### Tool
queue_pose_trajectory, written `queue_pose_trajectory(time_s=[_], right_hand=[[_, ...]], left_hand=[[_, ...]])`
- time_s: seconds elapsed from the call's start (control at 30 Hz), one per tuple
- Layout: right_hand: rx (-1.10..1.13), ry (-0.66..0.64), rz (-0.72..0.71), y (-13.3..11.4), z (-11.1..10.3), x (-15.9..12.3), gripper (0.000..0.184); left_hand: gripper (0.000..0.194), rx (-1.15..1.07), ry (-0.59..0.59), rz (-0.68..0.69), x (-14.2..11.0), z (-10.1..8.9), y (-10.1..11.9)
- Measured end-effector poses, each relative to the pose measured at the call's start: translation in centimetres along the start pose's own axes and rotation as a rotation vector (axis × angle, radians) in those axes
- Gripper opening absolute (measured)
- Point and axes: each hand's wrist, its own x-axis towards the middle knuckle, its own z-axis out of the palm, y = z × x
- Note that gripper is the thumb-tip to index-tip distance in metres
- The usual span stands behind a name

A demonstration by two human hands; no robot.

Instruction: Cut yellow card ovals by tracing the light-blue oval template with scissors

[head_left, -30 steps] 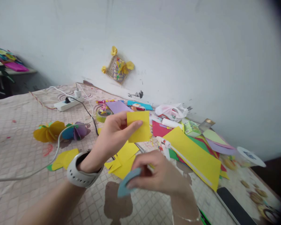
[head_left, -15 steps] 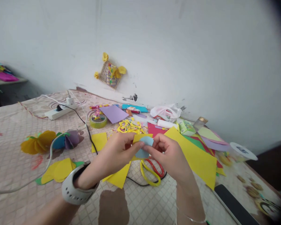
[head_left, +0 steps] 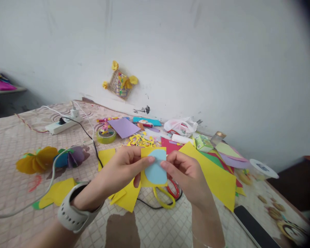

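Pale blue shape now flat on a yellow square, both hands on it

Across everything below and around the hands spreads the table (head_left: 160, 225), under a pale cloth with a tile pattern. Right of the right hand slants a large rectangular yellow paper sheet (head_left: 212, 175). Beyond the left hand lies a purple paper sheet (head_left: 124, 128). The left hand (head_left: 121, 172) is nearly closed, pinching a small yellow paper square (head_left: 146, 153) by its left side, thumb in front and fingers behind. The right hand (head_left: 189, 174) is also nearly closed, its thumb tip on the right edge of a pale blue rounded paper shape (head_left: 156, 172), its other fingers curled by the square's right edge.

One second ago the right hand held the blue shape low, apart from the square; half a second ago the square was tilted and partly covered by the fingers. Now the square faces the camera, raised between the hands, with the blue shape against its front and a yellow margin showing at the left.

Just below the hands show scissors (head_left: 167, 205) with red and yellow loop handles, which the right hand hid one second ago.
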Motion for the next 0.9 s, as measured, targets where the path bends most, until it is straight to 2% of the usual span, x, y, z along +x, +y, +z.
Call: queue_pose_trajectory(time_s=[0.47, 0.63, 0.9], right_hand=[[0.040, 0.019, 0.041, -0.64, 0.12, -0.13, 0.024], [0.044, 0.022, 0.033, -0.58, 0.10, -0.12, 0.023], [0.061, 0.025, 0.014, -0.49, 0.04, -0.16, 0.021]], left_hand=[[0.036, -0.047, 0.012, 0.002, -0.24, 0.02, 0.12], [0.036, -0.041, 0.055, -0.016, -0.30, 0.19, 0.28], [0.033, -0.087, 0.039, 0.001, -0.38, 0.24, 0.46]])
